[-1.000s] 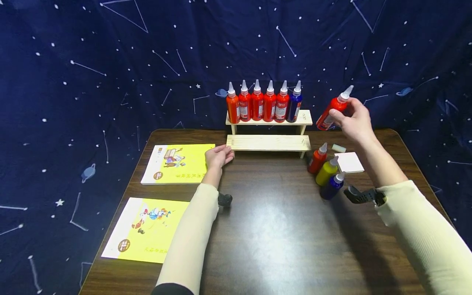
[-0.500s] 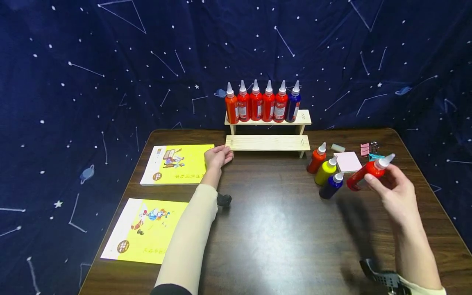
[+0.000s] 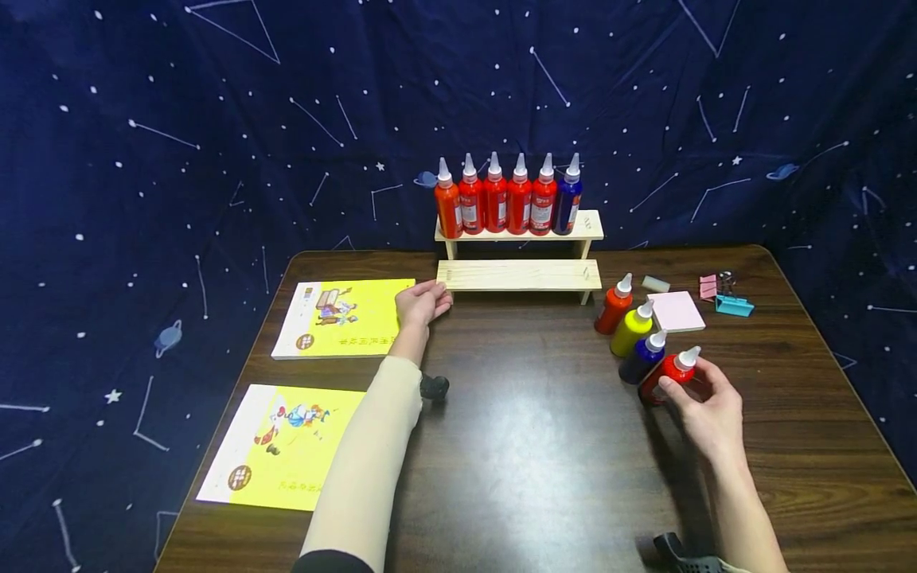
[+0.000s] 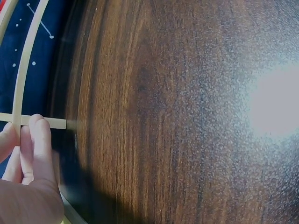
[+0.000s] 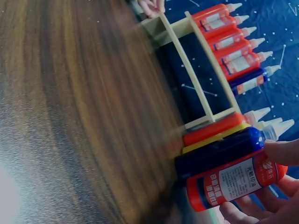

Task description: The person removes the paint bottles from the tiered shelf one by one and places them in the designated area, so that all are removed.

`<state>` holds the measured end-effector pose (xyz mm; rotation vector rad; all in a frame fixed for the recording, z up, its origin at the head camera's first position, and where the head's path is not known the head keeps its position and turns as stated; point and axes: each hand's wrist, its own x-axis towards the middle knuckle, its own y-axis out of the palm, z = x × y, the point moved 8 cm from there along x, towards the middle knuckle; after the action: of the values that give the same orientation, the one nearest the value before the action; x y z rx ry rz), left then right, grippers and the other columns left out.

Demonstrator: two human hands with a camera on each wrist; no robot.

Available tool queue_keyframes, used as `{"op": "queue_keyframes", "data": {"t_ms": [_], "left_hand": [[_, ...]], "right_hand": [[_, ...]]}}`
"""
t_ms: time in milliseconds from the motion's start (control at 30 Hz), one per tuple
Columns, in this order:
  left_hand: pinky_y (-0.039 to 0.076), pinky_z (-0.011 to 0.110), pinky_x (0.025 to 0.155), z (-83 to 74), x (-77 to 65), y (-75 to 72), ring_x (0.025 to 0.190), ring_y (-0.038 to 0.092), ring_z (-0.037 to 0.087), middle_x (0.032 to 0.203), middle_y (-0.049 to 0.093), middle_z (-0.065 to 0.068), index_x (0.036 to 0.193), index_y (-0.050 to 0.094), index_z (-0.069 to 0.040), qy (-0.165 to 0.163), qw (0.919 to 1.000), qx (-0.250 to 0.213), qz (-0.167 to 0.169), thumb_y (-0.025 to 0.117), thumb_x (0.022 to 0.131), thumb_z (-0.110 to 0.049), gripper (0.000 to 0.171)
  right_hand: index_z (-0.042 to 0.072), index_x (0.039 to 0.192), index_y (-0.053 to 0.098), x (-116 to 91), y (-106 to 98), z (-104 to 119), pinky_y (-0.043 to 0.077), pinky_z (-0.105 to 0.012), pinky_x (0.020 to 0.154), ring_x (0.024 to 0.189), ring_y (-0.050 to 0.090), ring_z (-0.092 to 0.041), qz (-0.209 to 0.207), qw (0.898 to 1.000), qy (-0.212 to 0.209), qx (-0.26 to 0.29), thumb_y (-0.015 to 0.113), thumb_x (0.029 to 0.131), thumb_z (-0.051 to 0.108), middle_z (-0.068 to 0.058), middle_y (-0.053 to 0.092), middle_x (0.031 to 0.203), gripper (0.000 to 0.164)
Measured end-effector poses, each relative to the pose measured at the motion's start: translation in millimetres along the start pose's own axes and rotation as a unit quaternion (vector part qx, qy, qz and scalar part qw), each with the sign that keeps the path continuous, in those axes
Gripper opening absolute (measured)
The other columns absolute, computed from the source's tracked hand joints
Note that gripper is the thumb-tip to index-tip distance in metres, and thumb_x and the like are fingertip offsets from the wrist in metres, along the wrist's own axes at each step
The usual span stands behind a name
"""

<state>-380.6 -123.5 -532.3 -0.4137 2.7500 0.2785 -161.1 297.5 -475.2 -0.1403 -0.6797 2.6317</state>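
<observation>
My right hand [image 3: 712, 414] grips a red squeeze bottle [image 5: 236, 182] with a white pointed cap, thumb on one side and fingers on the other. It stands close over the table, right beside a dark blue bottle [image 3: 640, 366]. Beyond that, a yellow bottle [image 3: 630, 334] and another red bottle [image 3: 613, 310] continue the row. At the two-step wooden rack [image 3: 519, 275], my left hand [image 3: 419, 304] pinches the left end of the lower step between thumb and fingers, as the left wrist view [image 4: 18, 88] board shows. On the upper step stand several red bottles [image 3: 495, 205] and one blue bottle [image 3: 568, 207].
Two yellow-covered books [image 3: 351, 318] lie at the table's left. Right of the bottle row are a white pad of paper [image 3: 676, 311], a small pale eraser-like block [image 3: 655, 284], a pink clip [image 3: 708, 286] and a teal clip [image 3: 734, 305]. A starry dark blue cloth hangs behind.
My right hand has brought the red bottle down from beside the rack, first toward the right front, then left to the blue bottle. My left hand stays at the rack.
</observation>
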Motion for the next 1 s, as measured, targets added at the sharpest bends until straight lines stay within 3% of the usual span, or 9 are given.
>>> {"op": "queue_keyframes", "data": {"t_ms": [67,300,533,633,800,900,1000], "left_hand": [[0.059,0.035,0.077,0.2,-0.2,1.0,0.074,0.071,0.019,0.098,0.071,0.018,0.115,0.066,0.003,0.000,1.0000,-0.001,0.001,0.072,0.085,-0.007,0.031],[0.059,0.035,0.077,1.6,-0.2,1.1,0.075,0.071,0.019,0.097,0.071,0.018,0.114,0.067,0.002,-0.002,1.0000,-0.002,0.001,0.072,0.085,-0.007,0.030],[0.058,0.036,0.079,2.5,1.3,-0.4,0.081,0.071,0.023,0.104,0.069,0.022,0.112,0.068,0.002,0.001,1.0000,-0.003,-0.001,0.072,0.086,-0.007,0.029],[0.059,0.034,0.077,2.6,0.6,-0.3,0.087,0.071,0.026,0.105,0.069,0.022,0.113,0.067,0.002,0.003,1.0000,0.000,-0.001,0.072,0.086,-0.008,0.029],[0.060,0.032,0.074,2.5,0.7,-0.1,0.092,0.070,0.029,0.106,0.069,0.022,0.114,0.067,0.001,0.004,1.0000,0.004,-0.001,0.072,0.086,-0.010,0.031],[0.060,0.032,0.074,3.1,1.1,-0.2,0.092,0.070,0.029,0.105,0.069,0.021,0.114,0.068,0.000,0.000,1.0000,0.003,-0.002,0.072,0.085,-0.010,0.031],[0.059,0.033,0.076,2.2,1.1,-0.2,0.091,0.070,0.029,0.104,0.070,0.021,0.114,0.067,0.001,0.001,1.0000,0.000,-0.002,0.072,0.085,-0.010,0.031]], "right_hand": [[-0.004,0.134,0.046,0,1,-3,0.041,0.003,0.073,0.114,0.053,-0.039,0.000,1.000,0.005,0.003,0.068,0.089,0.011,-0.026,0.054,0.127,0.052],[0.000,0.138,0.044,0,4,-11,0.044,-0.001,0.078,0.119,0.052,-0.038,0.012,1.000,0.026,0.004,0.066,0.091,0.017,-0.022,0.052,0.132,0.055],[-0.002,0.140,0.041,4,5,-7,0.041,0.001,0.080,0.118,0.050,-0.039,0.037,0.999,0.009,-0.001,0.065,0.092,0.021,-0.026,0.050,0.134,0.058],[0.001,0.143,0.038,4,2,-1,0.046,-0.009,0.089,0.120,0.049,-0.038,0.043,0.999,0.005,-0.013,0.064,0.093,0.023,-0.024,0.048,0.137,0.061],[0.011,0.143,0.043,3,-17,26,0.047,-0.031,0.101,0.124,0.050,-0.030,-0.029,0.999,-0.027,-0.001,0.070,0.088,0.019,-0.014,0.051,0.139,0.062],[0.017,0.139,0.050,4,-31,56,0.047,-0.026,0.101,0.122,0.053,-0.020,-0.096,0.992,-0.082,0.009,0.074,0.084,0.014,-0.009,0.055,0.135,0.061],[0.021,0.137,0.052,8,-34,90,0.047,-0.023,0.099,0.119,0.052,-0.014,-0.126,0.982,-0.138,0.015,0.076,0.082,0.012,-0.007,0.056,0.132,0.061]]}}
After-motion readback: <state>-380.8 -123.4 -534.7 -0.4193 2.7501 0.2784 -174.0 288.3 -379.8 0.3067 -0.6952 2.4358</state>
